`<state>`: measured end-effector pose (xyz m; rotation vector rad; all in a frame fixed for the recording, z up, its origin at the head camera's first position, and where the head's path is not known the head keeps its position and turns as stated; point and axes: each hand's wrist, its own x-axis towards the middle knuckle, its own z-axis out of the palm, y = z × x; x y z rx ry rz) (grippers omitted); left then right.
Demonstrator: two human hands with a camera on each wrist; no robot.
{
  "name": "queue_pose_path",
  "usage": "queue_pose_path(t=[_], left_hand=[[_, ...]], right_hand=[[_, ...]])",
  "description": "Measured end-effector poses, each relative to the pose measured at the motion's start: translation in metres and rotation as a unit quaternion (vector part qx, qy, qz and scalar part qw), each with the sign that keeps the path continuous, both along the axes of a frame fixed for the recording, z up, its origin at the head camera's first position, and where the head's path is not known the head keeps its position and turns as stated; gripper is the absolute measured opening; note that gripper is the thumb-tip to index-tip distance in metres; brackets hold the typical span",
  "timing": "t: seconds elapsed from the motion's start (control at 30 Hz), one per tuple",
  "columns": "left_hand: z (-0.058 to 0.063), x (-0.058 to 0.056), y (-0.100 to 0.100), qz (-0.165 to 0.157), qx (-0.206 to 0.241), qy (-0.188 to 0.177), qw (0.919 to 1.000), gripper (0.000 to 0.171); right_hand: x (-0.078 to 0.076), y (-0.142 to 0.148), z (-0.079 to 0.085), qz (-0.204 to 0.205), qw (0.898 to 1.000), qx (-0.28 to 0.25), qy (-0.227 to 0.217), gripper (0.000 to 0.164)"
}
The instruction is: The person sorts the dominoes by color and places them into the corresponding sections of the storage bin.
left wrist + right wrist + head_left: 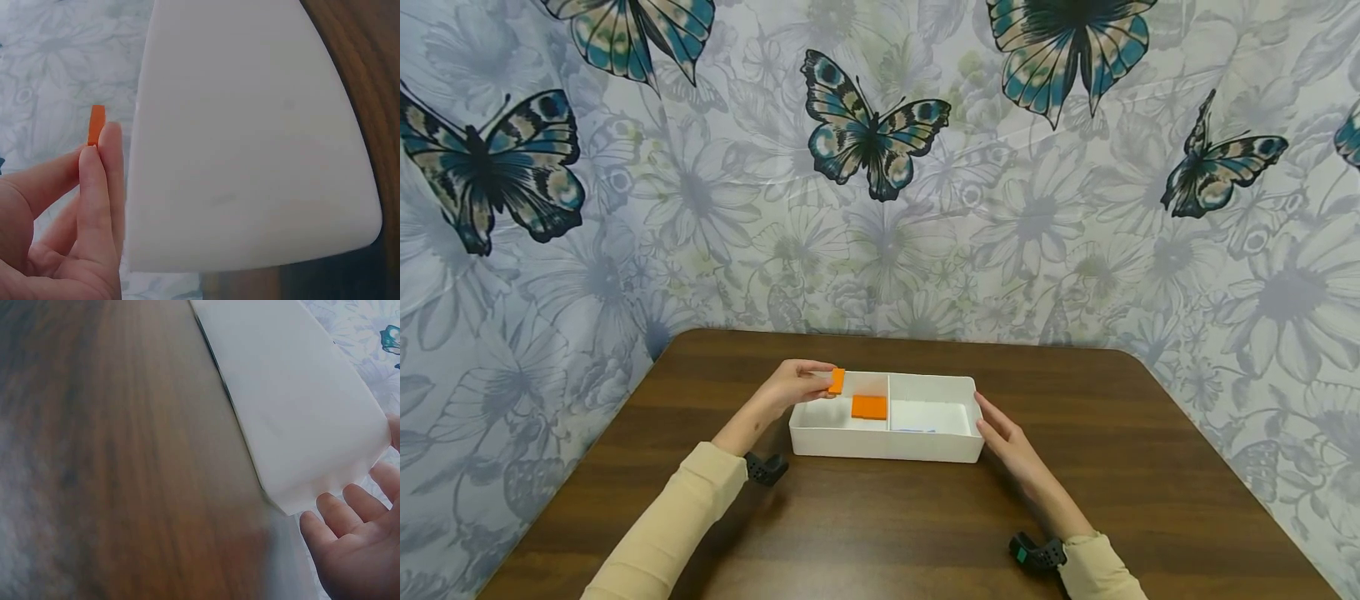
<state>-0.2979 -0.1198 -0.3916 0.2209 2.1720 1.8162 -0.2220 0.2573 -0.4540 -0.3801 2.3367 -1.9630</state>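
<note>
A white two-compartment box sits on the table. My left hand pinches a small flat orange piece between thumb and fingertips, at the rim of the box's left end. The left wrist view shows this orange piece edge-on, sticking up past the fingertips. Inside the left compartment, against the divider, is another orange piece. My right hand is at the box's right end. In the right wrist view its extended fingers touch that end wall.
A sliver of something blue shows in the right compartment, mostly hidden by the front wall. The brown wooden table reaches back to a butterfly-print cloth. Dark bands are worn on both wrists.
</note>
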Motion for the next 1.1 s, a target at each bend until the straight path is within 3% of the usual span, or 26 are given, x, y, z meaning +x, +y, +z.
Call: queue_pose_path(t=[0.2, 0.3, 0.57, 0.7, 0.9, 1.1], left_hand=[[0.0, -0.007, 0.007, -0.009, 0.0, 0.006, 0.9999, 0.037], [-0.002, -0.011, 0.01, -0.009, 0.012, -0.012, 0.9998, 0.038], [-0.004, -0.017, 0.018, -0.047, 0.01, -0.012, 0.9988, 0.04], [-0.008, -0.02, 0.021, -0.068, 0.008, -0.031, 0.9972, 0.039], [-0.019, -0.022, 0.031, -0.089, -0.046, -0.064, 0.9929, 0.034], [-0.026, -0.023, 0.036, -0.089, -0.105, -0.056, 0.9889, 0.034]], right_hand=[[0.001, -0.002, 0.003, -0.002, 1.0, -0.007, -0.006, 0.051], [0.001, -0.002, 0.003, -0.001, 1.0, -0.007, -0.009, 0.051], [-0.001, -0.001, 0.0, -0.006, 1.0, 0.001, -0.013, 0.052], [-0.001, -0.001, -0.001, -0.008, 1.0, 0.004, -0.014, 0.053], [0.0, -0.002, -0.001, -0.009, 1.0, 0.004, -0.017, 0.052], [-0.001, -0.002, -0.003, -0.012, 1.0, 0.007, -0.011, 0.052]])
